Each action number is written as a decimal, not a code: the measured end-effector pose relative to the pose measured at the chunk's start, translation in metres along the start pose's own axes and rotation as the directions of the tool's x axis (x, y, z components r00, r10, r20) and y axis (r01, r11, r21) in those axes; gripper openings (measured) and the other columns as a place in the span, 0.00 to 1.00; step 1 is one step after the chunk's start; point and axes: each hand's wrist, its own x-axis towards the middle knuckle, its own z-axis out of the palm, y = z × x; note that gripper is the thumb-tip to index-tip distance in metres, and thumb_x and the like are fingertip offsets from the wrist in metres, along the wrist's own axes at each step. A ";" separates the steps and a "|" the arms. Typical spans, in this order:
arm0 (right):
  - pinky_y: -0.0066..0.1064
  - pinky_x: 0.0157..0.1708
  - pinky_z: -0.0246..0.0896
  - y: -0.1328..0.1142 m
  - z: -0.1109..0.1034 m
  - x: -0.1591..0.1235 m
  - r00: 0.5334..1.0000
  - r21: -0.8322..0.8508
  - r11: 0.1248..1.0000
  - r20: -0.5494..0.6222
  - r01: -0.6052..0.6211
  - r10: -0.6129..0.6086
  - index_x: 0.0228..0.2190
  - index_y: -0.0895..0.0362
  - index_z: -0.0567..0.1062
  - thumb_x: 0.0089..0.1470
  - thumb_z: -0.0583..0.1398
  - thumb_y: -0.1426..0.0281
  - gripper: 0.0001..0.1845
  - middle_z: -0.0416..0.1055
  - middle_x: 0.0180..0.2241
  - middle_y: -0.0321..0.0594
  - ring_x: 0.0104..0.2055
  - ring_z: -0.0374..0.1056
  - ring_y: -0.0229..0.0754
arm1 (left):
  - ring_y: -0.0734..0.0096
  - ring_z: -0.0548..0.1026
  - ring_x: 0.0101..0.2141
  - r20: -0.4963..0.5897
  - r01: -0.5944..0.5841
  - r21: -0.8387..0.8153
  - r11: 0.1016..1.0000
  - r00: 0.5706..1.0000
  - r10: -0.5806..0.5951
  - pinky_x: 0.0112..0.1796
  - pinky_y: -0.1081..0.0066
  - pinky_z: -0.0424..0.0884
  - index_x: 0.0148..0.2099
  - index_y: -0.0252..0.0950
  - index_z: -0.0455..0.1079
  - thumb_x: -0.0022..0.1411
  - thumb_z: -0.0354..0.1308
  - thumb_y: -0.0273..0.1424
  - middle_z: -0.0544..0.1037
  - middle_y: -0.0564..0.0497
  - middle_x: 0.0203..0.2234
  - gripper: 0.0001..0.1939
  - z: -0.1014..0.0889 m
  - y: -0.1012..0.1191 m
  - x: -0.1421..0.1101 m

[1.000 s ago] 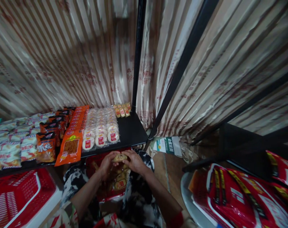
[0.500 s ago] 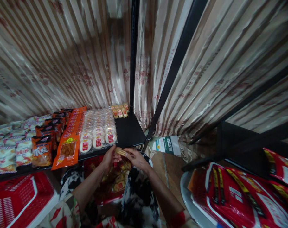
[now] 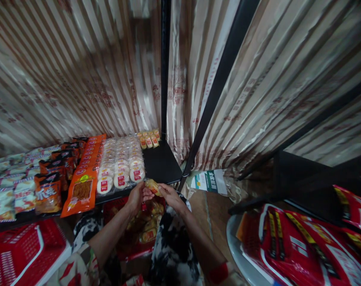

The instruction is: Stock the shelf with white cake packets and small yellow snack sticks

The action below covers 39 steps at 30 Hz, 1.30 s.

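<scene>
Just in front of the shelf edge, a small yellow wrapped snack packet (image 3: 153, 187) is held between my two hands. My right hand (image 3: 172, 197) pinches its right end between thumb and fingers. My left hand (image 3: 136, 199) holds the left side, its fingers curled under the packet. Below, between my knees, a red basket (image 3: 138, 254) contains several similar yellow packets (image 3: 148, 235). On the black shelf (image 3: 164, 161), a small group of matching packets (image 3: 149, 139) stands in the back corner, beside rows of round white wrapped crackers (image 3: 121, 179).
Left along the shelf lie a long orange snack bag (image 3: 82, 186), orange-black bags (image 3: 47, 192) and white bags (image 3: 1, 202). A red basket (image 3: 25, 250) sits lower left. At right, red packages (image 3: 305, 238) fill a basket by a pale basin (image 3: 232, 230). Black posts (image 3: 219, 79) rise before striped curtains.
The packet has been turned in my hands, so its broader, printed face now shows. The view has shifted slightly, and both hands remain in nearly the same place.
</scene>
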 end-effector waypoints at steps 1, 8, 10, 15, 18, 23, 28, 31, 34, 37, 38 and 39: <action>0.36 0.43 0.63 0.002 0.000 0.001 1.000 0.030 0.999 -0.005 -0.022 0.022 0.39 0.57 0.74 0.50 0.54 0.47 0.29 0.74 0.37 0.40 0.39 0.69 0.43 | 0.73 0.74 0.21 0.006 0.001 0.009 1.000 1.000 -0.002 0.28 0.75 0.71 0.26 0.31 0.66 0.63 0.45 0.35 0.72 0.49 0.16 0.18 0.001 0.001 0.000; 0.34 0.37 0.66 0.007 -0.002 0.008 0.993 0.129 0.987 -0.055 -0.097 0.105 0.37 0.56 0.74 0.46 0.55 0.44 0.30 0.73 0.34 0.38 0.38 0.70 0.43 | 0.73 0.75 0.24 0.012 -0.021 0.054 0.998 1.000 0.020 0.30 0.75 0.70 0.28 0.31 0.68 0.61 0.48 0.33 0.73 0.50 0.18 0.14 0.006 0.004 0.005; 0.34 0.37 0.66 0.007 -0.003 0.009 0.992 0.129 0.986 -0.057 -0.106 0.115 0.37 0.55 0.74 0.46 0.55 0.44 0.29 0.73 0.34 0.37 0.37 0.70 0.42 | 0.73 0.75 0.24 0.006 -0.046 0.083 0.995 0.999 0.046 0.30 0.75 0.70 0.29 0.32 0.68 0.58 0.53 0.32 0.73 0.51 0.18 0.09 0.007 0.003 0.006; 0.30 0.33 0.65 0.012 0.000 0.012 0.982 0.124 0.981 -0.097 -0.147 0.159 0.33 0.57 0.74 0.47 0.54 0.44 0.29 0.72 0.30 0.37 0.34 0.68 0.41 | 0.75 0.74 0.24 -0.031 -0.047 0.132 0.990 0.998 0.052 0.30 0.75 0.69 0.29 0.33 0.67 0.54 0.60 0.31 0.73 0.53 0.19 0.07 0.012 0.003 0.010; 0.28 0.29 0.64 0.017 0.002 0.015 0.977 0.078 0.986 -0.139 -0.149 0.159 0.31 0.57 0.74 0.50 0.51 0.46 0.28 0.71 0.27 0.37 0.31 0.67 0.39 | 0.77 0.73 0.22 -0.079 -0.030 0.141 0.990 0.996 0.041 0.29 0.77 0.68 0.29 0.33 0.67 0.54 0.60 0.30 0.73 0.54 0.18 0.06 0.017 0.005 0.013; 0.27 0.30 0.61 0.007 -0.003 0.013 0.971 -0.302 0.947 -0.237 -0.108 0.035 0.31 0.56 0.75 0.58 0.45 0.56 0.24 0.70 0.25 0.36 0.29 0.67 0.39 | 0.80 0.70 0.19 -0.137 -0.041 0.164 0.986 0.989 0.064 0.25 0.79 0.65 0.28 0.33 0.67 0.53 0.60 0.32 0.70 0.56 0.15 0.08 0.025 0.008 0.020; 0.27 0.37 0.58 -0.017 -0.011 0.014 0.952 -0.643 0.762 -0.274 -0.078 -0.134 0.33 0.55 0.77 0.61 0.45 0.65 0.22 0.72 0.31 0.39 0.35 0.68 0.39 | 0.81 0.69 0.19 -0.087 -0.123 0.195 0.973 0.986 0.142 0.25 0.79 0.64 0.26 0.33 0.66 0.48 0.62 0.39 0.69 0.58 0.15 0.14 0.031 0.013 0.026; 0.26 0.40 0.58 -0.025 -0.011 0.017 0.924 -0.718 0.690 -0.319 -0.091 -0.210 0.41 0.56 0.75 0.60 0.46 0.68 0.19 0.72 0.37 0.42 0.39 0.68 0.39 | 0.81 0.68 0.18 -0.079 -0.156 0.196 0.968 0.982 0.174 0.25 0.78 0.63 0.25 0.34 0.65 0.47 0.63 0.40 0.68 0.58 0.14 0.15 0.038 0.019 0.029; 0.29 0.45 0.56 -0.029 -0.011 0.020 0.902 -0.777 0.623 -0.330 -0.091 -0.280 0.47 0.59 0.72 0.60 0.48 0.68 0.19 0.72 0.40 0.44 0.43 0.66 0.42 | 0.81 0.67 0.18 -0.075 -0.192 0.194 0.962 0.975 0.210 0.24 0.78 0.63 0.25 0.34 0.65 0.45 0.63 0.41 0.68 0.58 0.14 0.15 0.044 0.025 0.033; 0.32 0.47 0.55 -0.029 -0.011 0.024 0.896 -0.823 0.563 -0.306 -0.079 -0.322 0.49 0.60 0.71 0.60 0.50 0.64 0.20 0.72 0.41 0.45 0.44 0.64 0.45 | 0.82 0.66 0.18 -0.094 -0.235 0.201 0.951 0.962 0.258 0.24 0.78 0.62 0.26 0.34 0.66 0.45 0.63 0.42 0.68 0.58 0.15 0.16 0.050 0.029 0.038; 0.33 0.47 0.55 -0.028 -0.012 0.026 0.895 -0.830 0.553 -0.300 -0.074 -0.330 0.49 0.60 0.70 0.60 0.50 0.63 0.21 0.72 0.41 0.45 0.44 0.64 0.46 | 0.82 0.65 0.18 -0.109 -0.243 0.206 0.948 0.957 0.269 0.23 0.78 0.62 0.26 0.34 0.67 0.44 0.63 0.42 0.68 0.58 0.15 0.16 0.052 0.030 0.040; 0.32 0.47 0.55 -0.028 -0.012 0.028 0.894 -0.834 0.547 -0.296 -0.070 -0.337 0.49 0.59 0.70 0.59 0.51 0.62 0.21 0.72 0.41 0.45 0.44 0.63 0.46 | 0.82 0.65 0.18 -0.127 -0.246 0.215 0.945 0.953 0.277 0.24 0.78 0.62 0.27 0.33 0.67 0.44 0.63 0.42 0.68 0.58 0.15 0.17 0.054 0.031 0.042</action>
